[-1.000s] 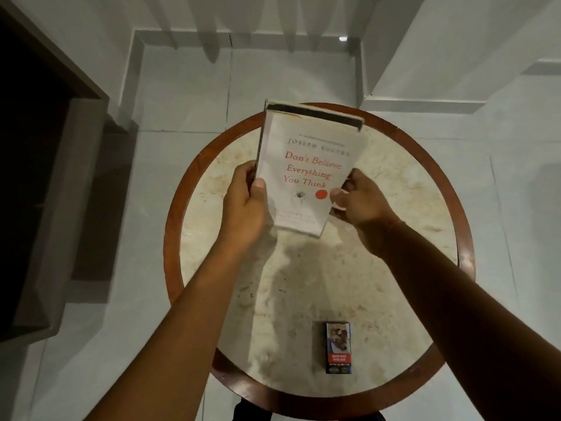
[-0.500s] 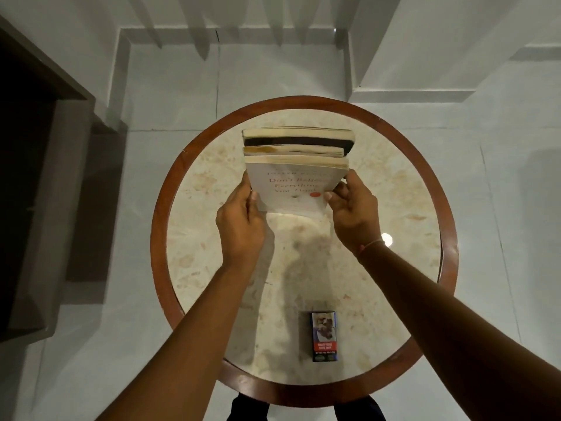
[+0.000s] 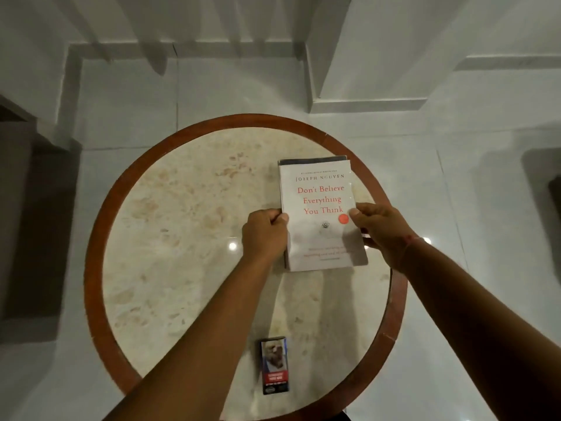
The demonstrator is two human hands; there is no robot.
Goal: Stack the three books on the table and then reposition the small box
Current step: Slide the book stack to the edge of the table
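Observation:
A stack of books (image 3: 318, 189) lies flat on the right half of the round table (image 3: 170, 238). The top book is white with red title lettering; a dark book edge (image 3: 312, 161) shows beneath it at the far side. My left hand (image 3: 265, 232) grips the stack's left edge and my right hand (image 3: 379, 226) grips its right edge, thumbs on the cover. The small box (image 3: 274, 364), dark with a picture and a red label, lies at the table's near edge between my forearms.
The table has a beige marble top and a reddish-brown wooden rim (image 3: 94, 226). Pale floor tiles surround it. A dark doorway or furniture piece (image 3: 27, 223) stands at the left, white wall steps (image 3: 364, 104) at the back right.
The stack was held tilted up with the spines facing me; now it lies flat on the table's right side, cover up. Both hands still grip its sides.

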